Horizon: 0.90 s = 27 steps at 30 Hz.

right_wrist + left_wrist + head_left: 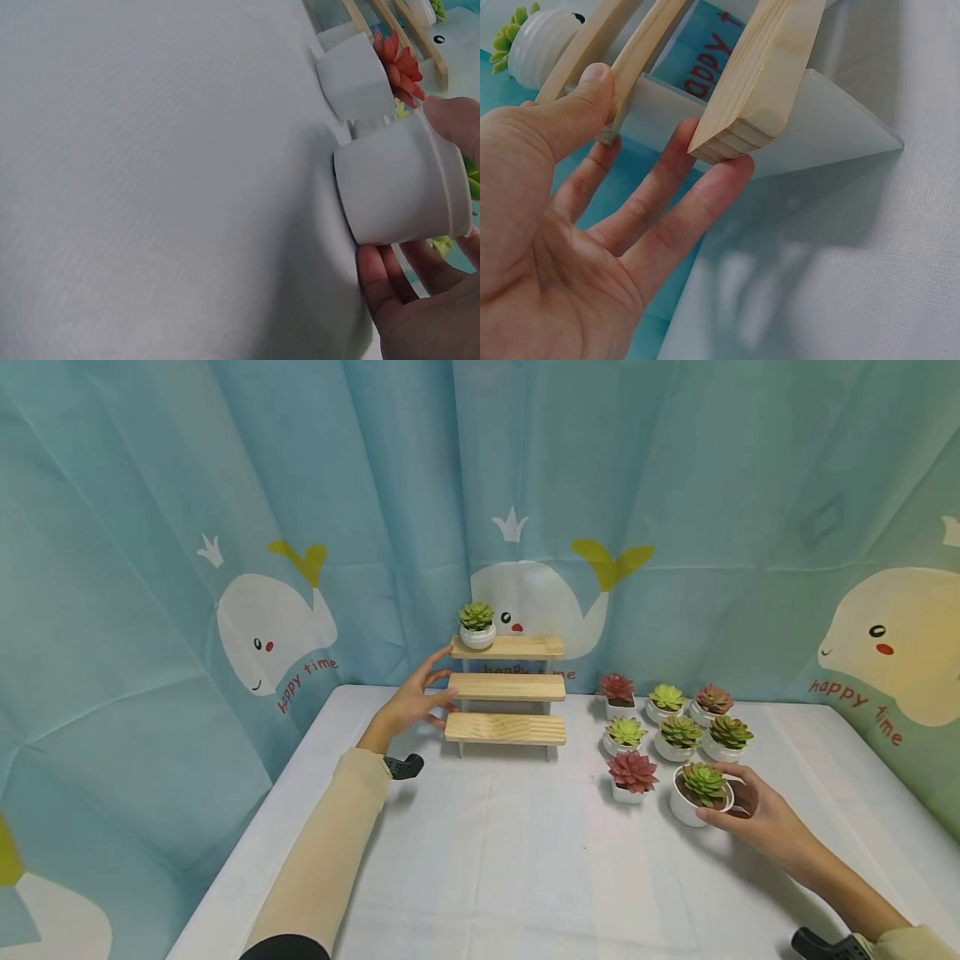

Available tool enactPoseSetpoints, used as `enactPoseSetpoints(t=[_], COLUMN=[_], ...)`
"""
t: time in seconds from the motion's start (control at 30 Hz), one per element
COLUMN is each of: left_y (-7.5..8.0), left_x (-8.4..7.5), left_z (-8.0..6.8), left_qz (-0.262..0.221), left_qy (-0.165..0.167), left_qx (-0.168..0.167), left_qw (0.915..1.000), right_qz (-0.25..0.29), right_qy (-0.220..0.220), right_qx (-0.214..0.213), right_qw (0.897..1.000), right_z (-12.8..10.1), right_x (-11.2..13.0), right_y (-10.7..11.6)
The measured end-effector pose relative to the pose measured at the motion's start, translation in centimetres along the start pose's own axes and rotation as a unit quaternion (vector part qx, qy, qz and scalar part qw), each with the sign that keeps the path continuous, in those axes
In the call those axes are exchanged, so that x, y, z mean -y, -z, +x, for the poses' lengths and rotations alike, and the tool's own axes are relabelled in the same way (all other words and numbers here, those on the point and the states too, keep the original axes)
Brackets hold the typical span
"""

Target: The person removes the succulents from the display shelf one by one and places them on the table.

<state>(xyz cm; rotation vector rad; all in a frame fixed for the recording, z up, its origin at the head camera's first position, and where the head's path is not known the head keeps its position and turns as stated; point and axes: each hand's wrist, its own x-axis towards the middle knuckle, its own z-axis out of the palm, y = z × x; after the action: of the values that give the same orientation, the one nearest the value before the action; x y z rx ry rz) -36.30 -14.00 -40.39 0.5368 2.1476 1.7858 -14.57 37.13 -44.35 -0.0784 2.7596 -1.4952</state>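
A three-tier wooden shelf stands at the back of the white table. A green succulent in a white pot sits on the left of its top tier. My left hand is at the shelf's left end with its fingers straight. In the left wrist view the thumb presses the middle plank and the fingers touch the end of the lowest plank. My right hand grips a round white pot with a green succulent, which the right wrist view shows on the cloth.
Several more potted succulents, green and red, stand in rows right of the shelf. A red one in a square pot sits just left of the held pot. A whale-print curtain hangs behind and beside the table.
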Motion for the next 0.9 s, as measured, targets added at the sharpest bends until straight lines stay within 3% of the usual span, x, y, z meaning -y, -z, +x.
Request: enactPoseSetpoints(t=[0.9], left_y=[-0.11], left_x=[-0.35], left_z=[-0.27], left_qz=[0.005], left_qy=[-0.002], left_qx=[0.001], left_qw=[1.0000], right_qz=[0.007], right_qy=[0.019], right_qx=[-0.004], right_qw=[1.000], right_z=[-0.14], right_x=[-0.58], right_y=[-0.10])
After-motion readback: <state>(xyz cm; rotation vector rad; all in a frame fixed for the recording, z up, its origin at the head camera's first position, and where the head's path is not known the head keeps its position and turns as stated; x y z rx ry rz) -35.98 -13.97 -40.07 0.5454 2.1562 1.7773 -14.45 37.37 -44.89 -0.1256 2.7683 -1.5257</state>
